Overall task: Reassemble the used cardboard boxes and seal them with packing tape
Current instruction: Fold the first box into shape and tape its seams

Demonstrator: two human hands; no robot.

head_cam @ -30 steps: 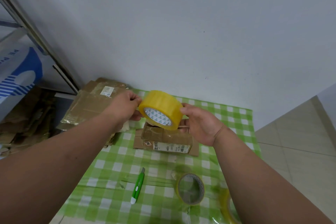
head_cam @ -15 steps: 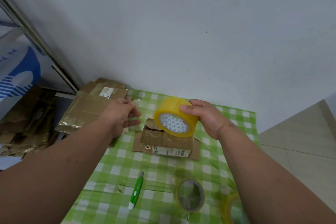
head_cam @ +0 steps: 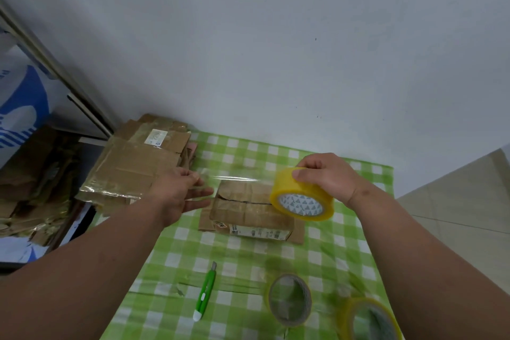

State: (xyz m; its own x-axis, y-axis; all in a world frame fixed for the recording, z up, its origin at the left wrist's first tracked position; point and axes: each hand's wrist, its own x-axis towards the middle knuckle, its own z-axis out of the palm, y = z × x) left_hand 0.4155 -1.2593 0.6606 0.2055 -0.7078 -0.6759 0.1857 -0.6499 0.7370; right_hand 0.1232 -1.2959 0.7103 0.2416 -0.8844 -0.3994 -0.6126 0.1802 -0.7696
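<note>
A small worn cardboard box (head_cam: 242, 208) sits on the green checked tablecloth (head_cam: 276, 251), its top flaps shut with a dark seam across them. My right hand (head_cam: 325, 177) grips a yellow roll of packing tape (head_cam: 300, 199) above the box's right end. A clear strip of tape (head_cam: 234, 178) stretches from the roll leftward over the box's far edge. My left hand (head_cam: 179, 190) pinches the strip's free end, just left of the box.
A stack of flattened cardboard boxes (head_cam: 138, 166) lies at the table's far left. A green utility knife (head_cam: 205, 292) lies in front of the box. Two more tape rolls, one (head_cam: 289, 299) and another (head_cam: 369, 320), rest at the near right. A wall rises right behind the table.
My right hand carried the roll to the right while my left hand kept the tape's end, so a strip has been pulled out across the box.
</note>
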